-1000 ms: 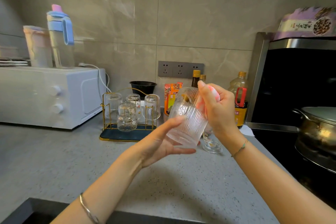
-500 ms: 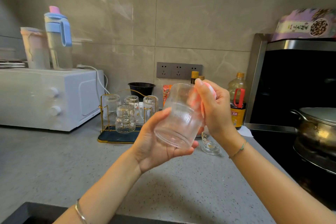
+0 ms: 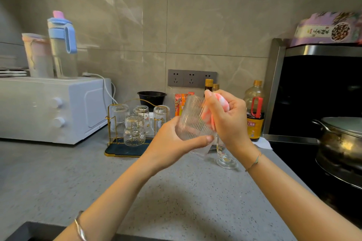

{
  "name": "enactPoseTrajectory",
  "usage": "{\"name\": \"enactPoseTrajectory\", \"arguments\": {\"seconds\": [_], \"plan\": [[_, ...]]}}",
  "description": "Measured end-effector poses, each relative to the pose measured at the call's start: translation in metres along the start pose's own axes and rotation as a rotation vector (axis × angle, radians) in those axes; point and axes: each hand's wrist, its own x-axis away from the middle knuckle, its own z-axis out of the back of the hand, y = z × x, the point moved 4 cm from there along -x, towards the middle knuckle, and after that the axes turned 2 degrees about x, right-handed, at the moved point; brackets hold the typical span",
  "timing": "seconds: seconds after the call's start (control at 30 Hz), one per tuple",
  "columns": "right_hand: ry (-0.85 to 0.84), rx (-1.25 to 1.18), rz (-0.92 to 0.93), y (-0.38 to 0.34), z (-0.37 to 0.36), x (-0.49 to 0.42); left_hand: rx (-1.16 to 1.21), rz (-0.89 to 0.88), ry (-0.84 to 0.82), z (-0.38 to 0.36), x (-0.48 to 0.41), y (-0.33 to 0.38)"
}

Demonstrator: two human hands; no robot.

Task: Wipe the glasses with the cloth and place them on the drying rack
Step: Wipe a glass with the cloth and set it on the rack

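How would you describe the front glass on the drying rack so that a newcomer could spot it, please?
Right of the white microwave on the counter stands a gold-wire drying rack. Four glasses sit on it upside down; the front glass stands alone nearest the viewer. It bulges in two rounded tiers, unlike the straighter three behind.

**Q:** Where does the lens sit?
**A:** On the person's head. It is a single wide-angle view, facing forward and down across the grey countertop (image 3: 58, 172) to the tiled wall (image 3: 215, 15).
**Q:** How near?
**A:** Close. Both forearms enter from the bottom edge. The left hand (image 3: 172, 143) on the ribbed glass (image 3: 193, 117) meets the right hand (image 3: 227, 117), gripping the pink cloth (image 3: 221, 101), mid-frame.
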Motion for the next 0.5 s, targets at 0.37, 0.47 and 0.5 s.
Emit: {"name": "enactPoseTrajectory", "arguments": {"seconds": [0.37, 0.47, 0.5], "plan": [[0.016, -0.105, -0.106, 0.002, 0.004, 0.0, 0.819, 0.3, -0.34, -0.017, 0.008, -0.026], [0.016, -0.029, -0.074, 0.004, 0.004, 0.001, 0.275, 0.211, -0.202, -0.015, 0.005, -0.026], [0.012, 0.002, -0.056, 0.003, 0.002, 0.001, 0.182, 0.163, -0.136, -0.015, 0.004, -0.026]]}}
